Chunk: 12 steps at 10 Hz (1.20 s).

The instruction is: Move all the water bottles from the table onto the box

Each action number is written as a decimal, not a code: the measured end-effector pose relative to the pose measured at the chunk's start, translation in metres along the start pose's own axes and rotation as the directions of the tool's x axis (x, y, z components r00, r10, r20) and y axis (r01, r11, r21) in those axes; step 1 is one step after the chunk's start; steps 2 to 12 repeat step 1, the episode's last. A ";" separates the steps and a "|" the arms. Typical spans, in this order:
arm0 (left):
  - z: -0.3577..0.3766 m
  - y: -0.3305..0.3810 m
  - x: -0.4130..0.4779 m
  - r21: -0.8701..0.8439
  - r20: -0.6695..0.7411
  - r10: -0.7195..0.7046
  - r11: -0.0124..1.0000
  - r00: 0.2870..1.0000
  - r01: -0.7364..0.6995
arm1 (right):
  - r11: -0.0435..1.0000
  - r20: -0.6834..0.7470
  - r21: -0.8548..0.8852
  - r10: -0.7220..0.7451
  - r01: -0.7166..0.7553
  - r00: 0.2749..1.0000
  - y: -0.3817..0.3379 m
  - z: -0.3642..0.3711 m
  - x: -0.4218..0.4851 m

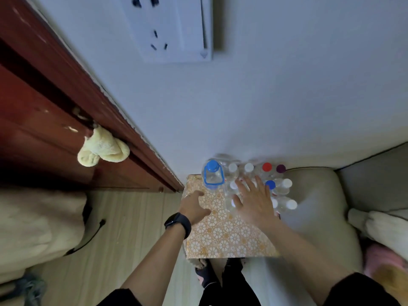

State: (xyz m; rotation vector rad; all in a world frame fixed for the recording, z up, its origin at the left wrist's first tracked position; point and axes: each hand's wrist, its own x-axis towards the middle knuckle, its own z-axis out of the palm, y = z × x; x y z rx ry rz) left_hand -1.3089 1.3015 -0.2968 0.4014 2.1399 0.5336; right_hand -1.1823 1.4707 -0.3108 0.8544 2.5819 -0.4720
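Note:
A box (223, 235) covered in gold floral-patterned paper stands below me against the wall. Several clear water bottles stand crowded on its far half: a large one with a blue cap and blue handle (212, 174) at the far left, white-capped ones (248, 167), a red-capped one (267, 166), a purple-capped one (280, 168) and a small blue-capped one (270, 184). My left hand (194, 205) rests on the box's left edge, fingers relaxed, just in front of the large bottle. My right hand (254, 200) is spread flat over the bottles in the middle, hiding some caps.
A dark red wooden door (55, 111) with a pale yellow towel (101, 147) on its handle is at the left. A beige cushioned seat (318, 208) lies to the right of the box. A white wall with a socket panel (167, 29) is ahead. My feet stand below the box.

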 end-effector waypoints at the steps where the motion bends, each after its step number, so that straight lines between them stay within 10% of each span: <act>1: -0.018 0.013 -0.045 0.165 0.023 0.020 0.986 1.000 -0.023 | 0.998 -0.053 0.020 -0.064 0.065 0.997 -0.011 -0.029 -0.045; 12: -0.018 0.013 -0.045 0.165 0.023 0.020 0.986 1.000 -0.023 | 0.998 -0.053 0.020 -0.064 0.065 0.997 -0.011 -0.029 -0.045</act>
